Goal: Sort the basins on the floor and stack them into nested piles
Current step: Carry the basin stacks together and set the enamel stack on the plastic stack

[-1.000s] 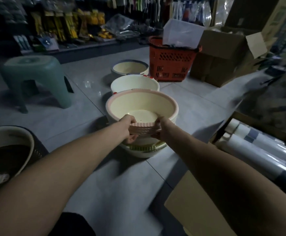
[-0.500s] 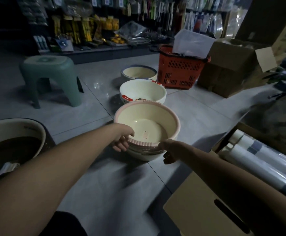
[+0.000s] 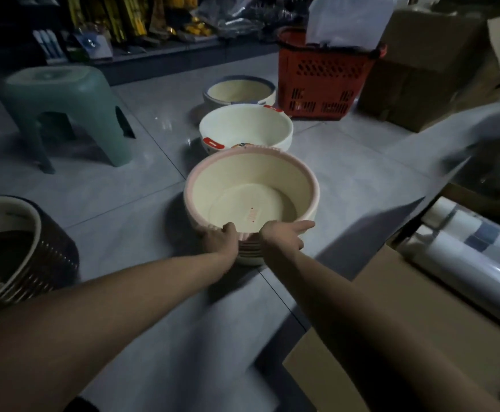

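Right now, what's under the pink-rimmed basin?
Between the left hand and right hand, gripping the near edge of the pink-rimmed basin, stacked rims of basins nested beneath show. Their bodies are covered, so I cannot count them.

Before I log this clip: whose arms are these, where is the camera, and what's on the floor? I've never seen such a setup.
No machine here: a person works with two bare hands, and the single picture comes from a camera worn on their head, looking down. Both hands are at the near rim of a pink-rimmed basin, which sits nested on a pile of other basins. The left hand grips that rim; the right hand rests on it with one finger stretched out, so its grip is unclear. Behind it on the floor stand a white basin with red handles, then a blue-rimmed basin. Around them: a green stool, a red shopping basket, a brown ribbed basin and cardboard boxes.
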